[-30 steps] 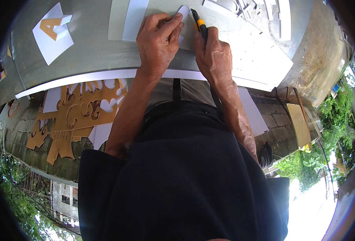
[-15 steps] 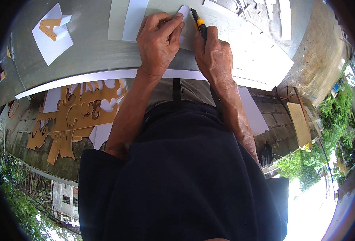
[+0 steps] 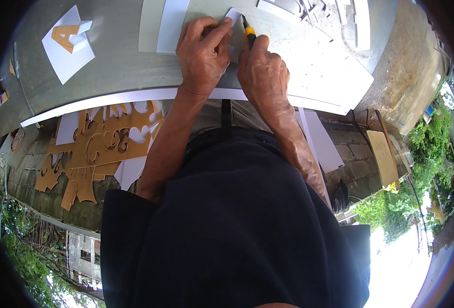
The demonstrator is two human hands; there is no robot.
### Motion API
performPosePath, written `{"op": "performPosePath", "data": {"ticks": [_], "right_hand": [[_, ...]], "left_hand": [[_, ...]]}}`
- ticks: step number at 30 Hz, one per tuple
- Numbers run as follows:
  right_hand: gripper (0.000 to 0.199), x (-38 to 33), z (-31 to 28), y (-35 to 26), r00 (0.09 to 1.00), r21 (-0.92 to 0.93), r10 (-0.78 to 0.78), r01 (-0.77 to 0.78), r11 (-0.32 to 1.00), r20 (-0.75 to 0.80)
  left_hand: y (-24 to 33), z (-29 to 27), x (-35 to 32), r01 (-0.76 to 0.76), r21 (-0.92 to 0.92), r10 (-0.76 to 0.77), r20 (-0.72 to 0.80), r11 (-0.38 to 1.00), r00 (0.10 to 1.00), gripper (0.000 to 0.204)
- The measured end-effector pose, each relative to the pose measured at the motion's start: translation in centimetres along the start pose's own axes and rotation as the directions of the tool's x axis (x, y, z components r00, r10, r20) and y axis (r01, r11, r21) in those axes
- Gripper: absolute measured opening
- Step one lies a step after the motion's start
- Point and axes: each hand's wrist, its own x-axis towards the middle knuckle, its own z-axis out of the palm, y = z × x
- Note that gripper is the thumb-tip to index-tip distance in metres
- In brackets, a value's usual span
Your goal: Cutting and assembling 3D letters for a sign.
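Note:
My left hand is closed, thumb and fingers pinching a small white piece with a rounded end against the worktable. In my right hand is a black and yellow utility knife, gripped with its blade pointing away from me. The blade tip lies right beside the white piece's right edge; whether it touches cannot be made out. Beneath both hands is a large white sheet with fine scratch lines. The lower part of the small piece is hidden by my left fingers.
A brown and white letter-shaped piece rests on a white offcut at the far left. Narrow offcuts lie at the far right. A long white strip runs along the table's near edge. Below it are brown cut-out sheets.
My right hand and the knife have shifted slightly left and toward me, and the blade tip is a little lower along the small piece's edge. My left hand has barely moved.

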Motion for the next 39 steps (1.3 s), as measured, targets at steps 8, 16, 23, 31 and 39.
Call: {"op": "performPosePath", "data": {"ticks": [8, 16, 23, 31, 39], "right_hand": [[0.025, -2.3, -1.5, 2.2, 0.992, 0.034, 0.046, -0.051, 0.998, 0.114], [0.024, -3.5, -1.2, 6.2, 0.992, 0.214, -0.122, 0.126, 0.969, -0.029], [0.023, -2.9, -0.8, 4.0, 0.996, 0.218, -0.040, 0.021, 0.976, 0.082], [0.023, -1.4, -0.4, 2.2, 0.989, 0.126, -0.090, 0.076, 0.989, 0.114], [0.022, -1.3, 0.2, 2.4, 0.991, 0.130, -0.088, 0.075, 0.989, 0.102]], "left_hand": [[-0.2, -0.1, 0.6, -0.001, -0.029, 0.001, 0.001, 1.000, 1.000, 0.030], [0.0, -1.0, 3.8, 0.150, -0.017, -0.151, -0.020, 0.988, 0.988, 0.033], [-0.4, -4.0, 2.7, 0.114, 0.132, -0.126, 0.087, 0.985, 0.988, 0.039], [-0.2, -2.4, 1.0, 0.059, 0.257, -0.065, 0.012, 0.965, 0.998, 0.056], [-0.6, -2.1, 0.7, 0.051, 0.259, -0.048, -0.015, 0.965, 0.999, 0.054]]}}
